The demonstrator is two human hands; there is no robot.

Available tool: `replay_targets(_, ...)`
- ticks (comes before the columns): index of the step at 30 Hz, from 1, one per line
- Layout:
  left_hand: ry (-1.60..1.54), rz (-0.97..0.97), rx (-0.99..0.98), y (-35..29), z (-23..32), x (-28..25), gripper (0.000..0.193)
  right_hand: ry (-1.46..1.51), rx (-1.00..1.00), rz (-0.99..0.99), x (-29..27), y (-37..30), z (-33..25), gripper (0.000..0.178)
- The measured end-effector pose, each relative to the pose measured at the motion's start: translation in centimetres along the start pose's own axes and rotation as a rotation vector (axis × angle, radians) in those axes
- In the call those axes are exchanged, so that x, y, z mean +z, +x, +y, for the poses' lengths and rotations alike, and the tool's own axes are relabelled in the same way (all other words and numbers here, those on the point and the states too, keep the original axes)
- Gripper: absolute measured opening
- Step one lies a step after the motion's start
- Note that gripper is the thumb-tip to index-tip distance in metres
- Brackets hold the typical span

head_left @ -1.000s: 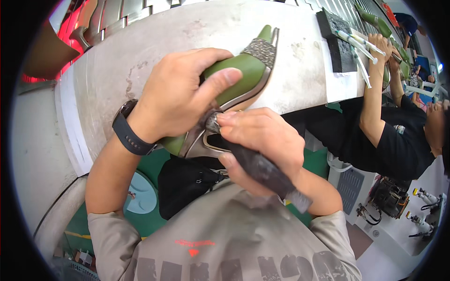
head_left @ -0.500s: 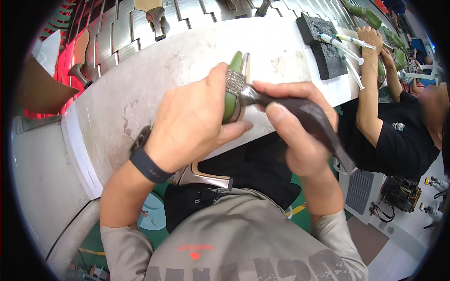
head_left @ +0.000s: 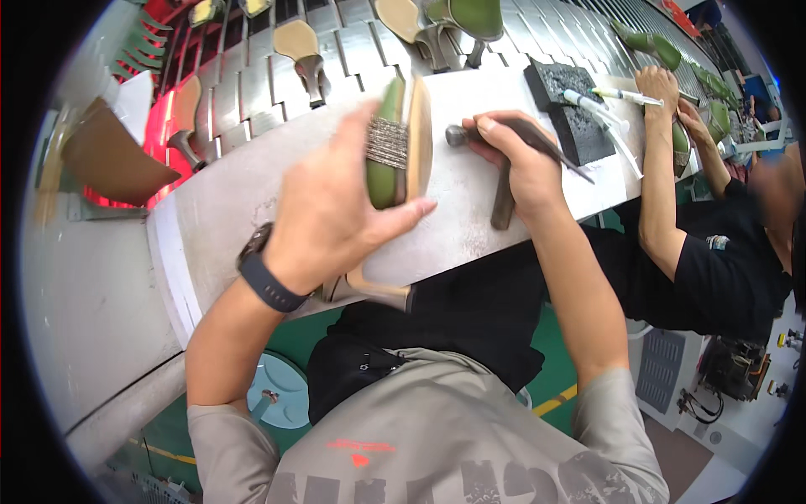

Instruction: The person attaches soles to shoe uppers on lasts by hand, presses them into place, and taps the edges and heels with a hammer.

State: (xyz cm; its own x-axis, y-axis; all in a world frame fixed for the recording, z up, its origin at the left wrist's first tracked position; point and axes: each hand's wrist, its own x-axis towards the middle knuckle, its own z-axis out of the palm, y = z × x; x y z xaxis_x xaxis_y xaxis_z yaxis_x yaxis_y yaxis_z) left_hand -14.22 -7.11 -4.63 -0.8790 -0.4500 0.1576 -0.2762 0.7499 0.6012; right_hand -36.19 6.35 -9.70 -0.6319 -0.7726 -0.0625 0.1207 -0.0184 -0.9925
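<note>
My left hand (head_left: 323, 202) is wrapped round a sandal on a green shoe last (head_left: 384, 185), its thumb at the sole's edge. A glittery silver strap (head_left: 388, 143) crosses the last, and the pale beige sole (head_left: 420, 139) faces right. Below my left wrist a beige and metallic heel part (head_left: 369, 290) shows; whether it belongs to the same sandal I cannot tell. To the right, my right hand (head_left: 527, 164) grips a dark hammer (head_left: 502, 197), its round face pointing left, apart from the sandal. The handle hangs down beneath my fingers.
Beyond the white worktable (head_left: 470, 239) runs a metal slat conveyor (head_left: 353, 46) carrying beige soles with heels (head_left: 297, 50) and a green last (head_left: 468, 18). Black foam blocks (head_left: 571, 109) hold syringes (head_left: 598, 109). A co-worker's arm (head_left: 659, 185) is at the right, a brown curved panel (head_left: 113, 155) at the left.
The hammer, earlier against the strap, has moved away to the right and turned in my right hand. The sandal has shifted left and tilted, showing more of its sole.
</note>
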Motion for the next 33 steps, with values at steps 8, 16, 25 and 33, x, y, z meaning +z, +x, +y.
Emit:
replay_targets(8,-0.574,0.059,0.375,-1.8,5.1,-4.1,0.064,0.071,-0.062,-0.05,1.3,-6.5,-3.2,0.019)
replay_targets(16,-0.33,0.29,0.256,-3.3,8.5,-0.8,0.062,-0.256,-0.581,-0.319,2.7,-15.4,-12.9,0.049)
replay_targets(25,-0.299,0.391,0.472,-4.1,7.9,1.1,0.074,-0.199,-0.275,-0.2,3.1,-13.8,-16.3,0.041)
replay_targets(33,-0.298,0.398,0.524,-7.4,8.0,1.8,0.07,-0.157,-0.051,-0.297,3.6,-14.6,-17.6,0.037)
